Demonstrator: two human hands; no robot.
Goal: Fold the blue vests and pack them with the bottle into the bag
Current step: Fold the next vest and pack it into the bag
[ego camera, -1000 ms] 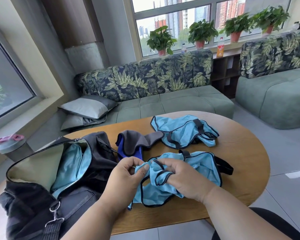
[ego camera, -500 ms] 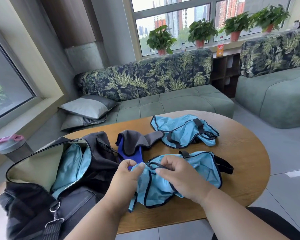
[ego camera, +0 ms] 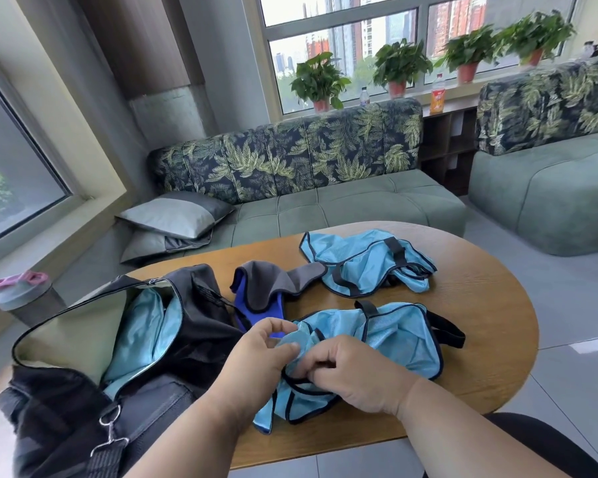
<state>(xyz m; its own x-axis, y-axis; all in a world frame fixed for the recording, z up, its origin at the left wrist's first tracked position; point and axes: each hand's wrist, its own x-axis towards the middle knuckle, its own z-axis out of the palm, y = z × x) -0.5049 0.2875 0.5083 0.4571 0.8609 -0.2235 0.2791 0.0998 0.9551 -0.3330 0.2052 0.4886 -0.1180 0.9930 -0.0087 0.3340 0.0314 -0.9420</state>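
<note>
A light blue vest (ego camera: 394, 336) with black trim lies crumpled on the wooden table (ego camera: 480, 315) in front of me. My left hand (ego camera: 256, 357) pinches its left edge between thumb and fingers. My right hand (ego camera: 346, 370) grips the bunched cloth and black trim just beside it. A second blue vest (ego camera: 363, 260) lies crumpled farther back. The black bag (ego camera: 194, 339) stands open at the left, with light blue cloth (ego camera: 142, 332) inside. A bottle with a pink lid (ego camera: 19, 294) stands at the far left beyond the bag.
A dark blue and grey item (ego camera: 266, 291) lies between the bag and the vests. A green sofa (ego camera: 325, 201) with grey cushions (ego camera: 173, 219) sits behind the table, and a second sofa (ego camera: 549, 188) to the right. Potted plants and bottles line the windowsill.
Both hands shifted along the near vest: the left hand now pinches the edge higher up, and the right hand has moved lower onto the black trim. The vest is more bunched.
</note>
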